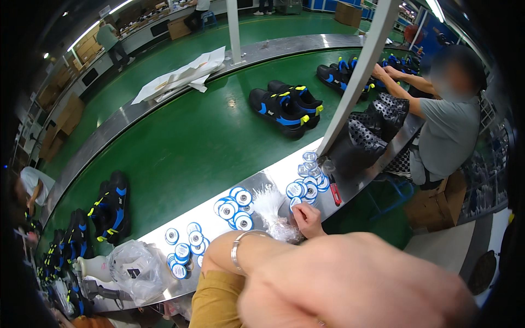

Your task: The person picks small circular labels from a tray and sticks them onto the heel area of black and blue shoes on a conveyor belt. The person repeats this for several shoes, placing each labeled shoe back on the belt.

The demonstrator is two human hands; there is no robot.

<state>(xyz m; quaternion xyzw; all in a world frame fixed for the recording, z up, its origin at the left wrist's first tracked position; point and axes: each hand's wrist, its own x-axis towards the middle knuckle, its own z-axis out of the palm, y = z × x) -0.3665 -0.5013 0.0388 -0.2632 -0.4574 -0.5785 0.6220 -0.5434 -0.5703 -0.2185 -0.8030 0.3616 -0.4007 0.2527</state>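
Note:
My right hand (307, 220) is low over the metal edge of the bench, fingers curled closed. Its fingertips meet the rim of a round white tag with a blue border (296, 203); whether they grip it is unclear. Left of that hand stands a bundle of thin clear plastic strands (268, 205) in a clear bag. My left hand (355, 279) looms large and blurred close to the camera, a silver bracelet (235, 252) at its wrist. Its fingers are smeared, and it hides my right forearm. More round tags (232, 208) lie in loose piles on both sides of the strands.
A pair of black-and-blue shoes (287, 109) sits on the green belt (180, 147); more shoes (112, 205) stand left. Red-handled snips (334, 191) lie by a white post (358, 76). A clear bag (139, 268) is at lower left. A co-worker (451, 115) handles shoes at right.

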